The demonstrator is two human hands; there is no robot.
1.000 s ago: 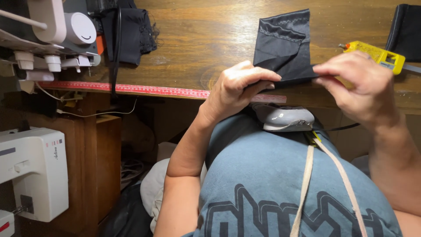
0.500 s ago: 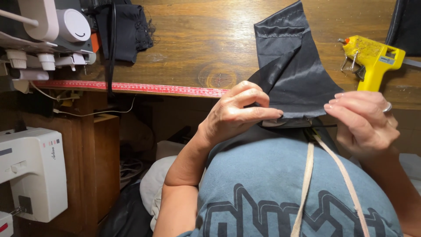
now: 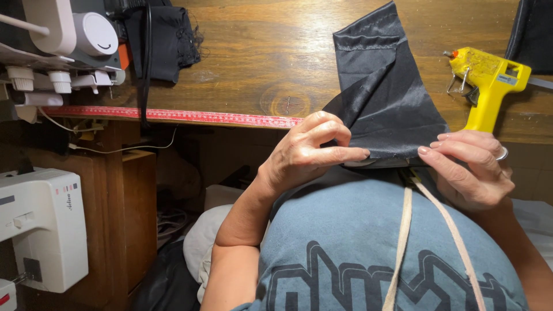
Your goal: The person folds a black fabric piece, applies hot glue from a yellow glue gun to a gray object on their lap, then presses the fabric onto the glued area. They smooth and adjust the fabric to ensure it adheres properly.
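head cam, looking straight down past a blue-grey t-shirt (image 3: 368, 242) with a dark graphic on it and a cream strap (image 3: 403, 230) running down the front.

both hands are on a piece of shiny black fabric (image 3: 386, 98). it lies on the wooden worktop (image 3: 259, 52) with its near edge hanging just over the front, folded over on itself so a stitched hem shows at the top. the left hand (image 3: 311, 152) pinches the lower left bit of that near edge, fingers (image 3: 345, 154) narrow and closed on the cloth, forefinger stretched along the edge. the right hand (image 3: 469, 170) holds the lower right corner, fingertips pressed together on the fabric too, and there's a ring on one finger.

around it: a yellow hot glue gun (image 3: 489, 80) sits on the worktop just right of the fabric, nozzle pointing left, close to it but i can't tell if they touch. a red measuring tape (image 3: 173, 115) is stuck along the front edge of the worktop. top left there's a white sewing machine (image 3: 57, 40) with a crumpled bit of black cloth (image 3: 164, 37) next to it and a black cable (image 3: 145, 63) hanging over the edge. lower left, below the worktop, stands a second white sewing machine (image 3: 40, 230) beside a wooden cabinet (image 3: 129, 219). another dark piece of fabric (image 3: 533, 31) pokes in at the top right corner.
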